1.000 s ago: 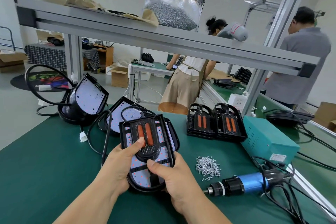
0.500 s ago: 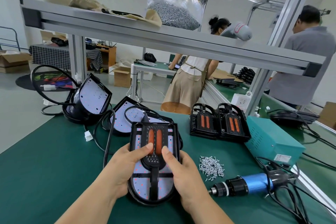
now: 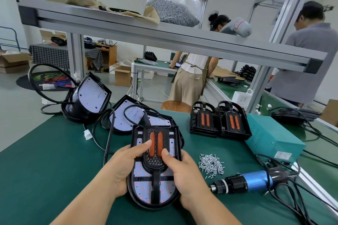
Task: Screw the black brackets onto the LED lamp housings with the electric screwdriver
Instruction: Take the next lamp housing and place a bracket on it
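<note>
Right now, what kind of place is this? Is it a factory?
Most likely a small lamp-assembly workshop. The green workbench holds a half-built LED lamp housing, stacked black brackets, a pile of screws and an electric screwdriver; other people work at benches behind.

A: Where is the black bracket (image 3: 154, 165)?
B: It lies flat on the LED lamp housing (image 3: 141, 191), near the front edge of the surface (image 3: 45, 170).
A: And the electric screwdriver (image 3: 254, 181)?
B: On its side, by the right edge.

Factory assembly floor: green-matted workbench (image 3: 45, 170), aluminium-profile shelf (image 3: 164, 36), bagged screws (image 3: 172, 12), workers at neighbouring benches.
</note>
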The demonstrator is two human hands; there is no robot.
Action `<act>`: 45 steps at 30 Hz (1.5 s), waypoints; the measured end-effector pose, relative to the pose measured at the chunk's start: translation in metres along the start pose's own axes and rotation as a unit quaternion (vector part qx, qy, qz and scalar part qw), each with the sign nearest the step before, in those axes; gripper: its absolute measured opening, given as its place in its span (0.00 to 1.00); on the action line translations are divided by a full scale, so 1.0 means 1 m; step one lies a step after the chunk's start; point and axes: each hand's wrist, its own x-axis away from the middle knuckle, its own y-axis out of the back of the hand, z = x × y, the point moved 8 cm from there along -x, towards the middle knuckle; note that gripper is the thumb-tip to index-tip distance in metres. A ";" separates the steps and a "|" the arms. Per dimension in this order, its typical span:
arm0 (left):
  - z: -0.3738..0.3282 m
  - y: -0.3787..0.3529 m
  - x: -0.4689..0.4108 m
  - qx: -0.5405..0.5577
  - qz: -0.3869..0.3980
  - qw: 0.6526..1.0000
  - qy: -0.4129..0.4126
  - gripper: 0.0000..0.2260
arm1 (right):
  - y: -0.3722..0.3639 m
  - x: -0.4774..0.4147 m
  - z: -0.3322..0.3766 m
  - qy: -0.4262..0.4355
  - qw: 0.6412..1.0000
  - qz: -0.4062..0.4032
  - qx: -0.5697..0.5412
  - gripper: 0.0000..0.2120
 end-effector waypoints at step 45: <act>0.011 -0.006 0.000 0.010 0.030 0.997 0.071 0.25 | 0.008 0.001 0.002 -0.070 0.997 -0.008 -0.004 0.12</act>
